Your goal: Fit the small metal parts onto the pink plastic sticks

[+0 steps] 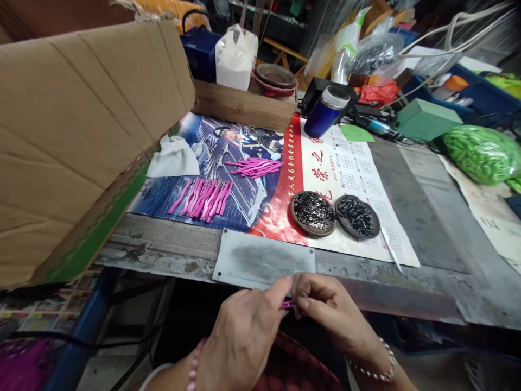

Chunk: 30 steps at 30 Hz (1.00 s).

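Note:
Close to the table's front edge, my left hand point(248, 326) is closed round a slim magenta plastic piece point(288, 304), most of which its fingers hide. My right hand point(325, 307) pinches at the free end of that piece, thumb against fingertips; anything small between them cannot be made out. Just beyond both hands lies a grey metal plate point(264, 258). Two round bowls stand further off: one with small shiny metal washers or rings point(313, 212), the other with dark thin pins or rivets point(358, 216). Similar magenta pieces lie in one pile point(207, 199) and another pile point(256, 167).
A large cardboard box point(93, 103) fills the left side. A white pen-like tool point(391, 250) lies right of the bowls on a calendar sheet point(391, 233). Behind stand a blue tumbler point(325, 112) and a wooden box point(244, 106). A green bag point(480, 152) sits at right.

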{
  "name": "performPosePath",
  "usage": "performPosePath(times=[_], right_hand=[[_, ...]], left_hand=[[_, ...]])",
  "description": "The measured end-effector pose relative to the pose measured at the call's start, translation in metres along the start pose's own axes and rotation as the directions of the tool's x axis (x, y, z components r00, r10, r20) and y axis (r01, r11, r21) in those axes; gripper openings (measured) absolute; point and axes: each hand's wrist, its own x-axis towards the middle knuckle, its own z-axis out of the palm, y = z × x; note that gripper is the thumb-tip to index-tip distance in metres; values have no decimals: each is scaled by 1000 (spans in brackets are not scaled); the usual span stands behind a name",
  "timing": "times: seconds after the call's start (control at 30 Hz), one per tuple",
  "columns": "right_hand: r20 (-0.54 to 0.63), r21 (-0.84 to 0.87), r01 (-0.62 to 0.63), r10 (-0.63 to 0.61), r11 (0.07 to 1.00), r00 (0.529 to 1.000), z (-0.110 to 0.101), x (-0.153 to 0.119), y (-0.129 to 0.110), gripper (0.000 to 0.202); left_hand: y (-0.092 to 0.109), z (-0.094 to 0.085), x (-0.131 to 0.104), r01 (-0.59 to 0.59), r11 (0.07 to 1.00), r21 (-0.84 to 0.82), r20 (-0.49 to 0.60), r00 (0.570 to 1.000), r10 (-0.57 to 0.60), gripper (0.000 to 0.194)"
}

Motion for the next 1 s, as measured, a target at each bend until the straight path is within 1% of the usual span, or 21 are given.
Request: performPosePath(times=[0.17,0.33,0.4,0.53,0.67,0.8,0.9,1.0], right_hand=[[-7,46,-6,7,999,1000,1,0,4,42],[-7,82,2,-1,997,1000,2,0,7,42],[-18,45,-1,2,999,1000,3,0,5,42],[-50,-85,3,-7,996,999,7,-2,-1,42],[-87,-193,0,-17,981,996,11,-3,-4,41],[-91,-262,41,-67,964,994,11,-3,-3,39],[-97,-280,69,-99,958,990,12,-3,-4,38],[-106,-223,56,-81,973,991,13,-2,-5,39]], left_hand=[[-1,1,-2,3,1000,-14,7,1000,-3,37],[-2,1,-6,13,1000,-4,11,1000,-13,38],[-2,0,-6,7,1000,7,6,1000,-7,38],[-4,-1,-7,-21,1000,14,4,1000,21,40],[-5,0,-7,-18,1000,19,0,1000,18,38],[-5,1,-8,-13,1000,22,5,1000,13,39],[-6,2,-9,-12,1000,15,-10,1000,13,39],[-6,2,-9,-3,1000,23,-33,999,4,38]])
